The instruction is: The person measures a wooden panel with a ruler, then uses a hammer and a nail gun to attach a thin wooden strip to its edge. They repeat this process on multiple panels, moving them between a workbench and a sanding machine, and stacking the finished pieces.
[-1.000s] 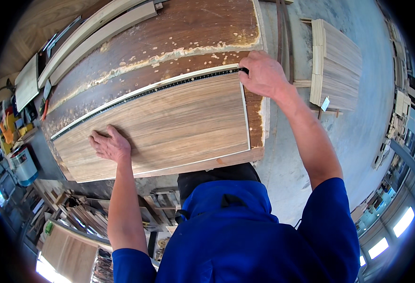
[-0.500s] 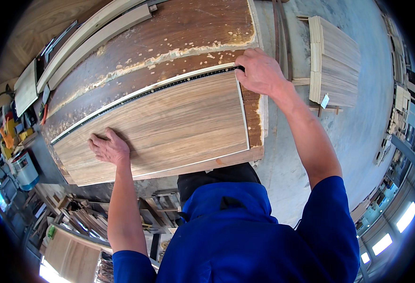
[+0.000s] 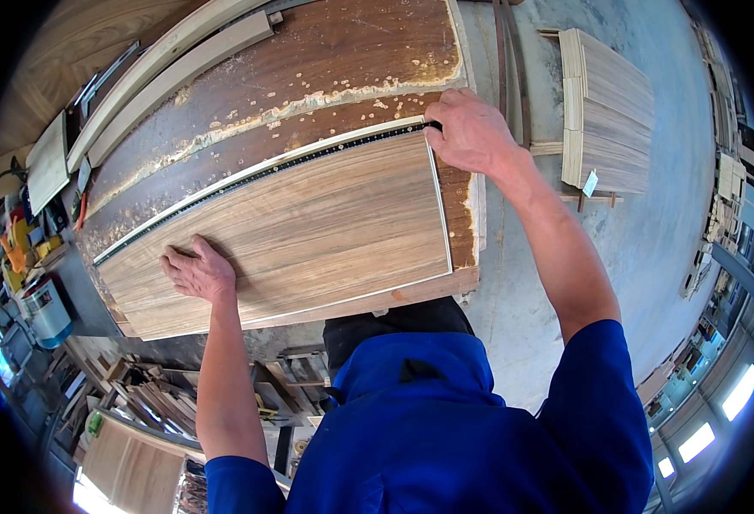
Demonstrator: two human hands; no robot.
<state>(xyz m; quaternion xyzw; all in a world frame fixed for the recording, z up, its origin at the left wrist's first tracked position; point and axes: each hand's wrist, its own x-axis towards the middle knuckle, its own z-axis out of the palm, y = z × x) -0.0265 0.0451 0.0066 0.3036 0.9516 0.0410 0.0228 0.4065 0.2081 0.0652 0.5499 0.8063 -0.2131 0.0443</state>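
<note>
A wood-grain panel (image 3: pixel 334 214) with thin pale edges lies flat on the worn brown workbench top (image 3: pixel 360 51). Along its far edge runs a long black strip with evenly spaced holes (image 3: pixel 283 164), like a piano hinge. My left hand (image 3: pixel 199 270) rests on the panel's left part, fingers spread and palm down. At the far right corner my right hand (image 3: pixel 471 128) is closed, its thumb and fingers pinching the end of the black strip. Those fingertips are partly hidden by the hand.
Long pale timber pieces (image 3: pixel 180 86) lie along the bench's far left side, near a tool with red handles (image 3: pixel 80 208). A stack of wood-grain panels (image 3: pixel 613 111) stands on the floor to the right. Offcuts (image 3: pixel 150 398) and a grey-blue container (image 3: pixel 45 313) are at lower left.
My right hand has shifted very slightly left at the strip's end. My left hand stays on the panel.
</note>
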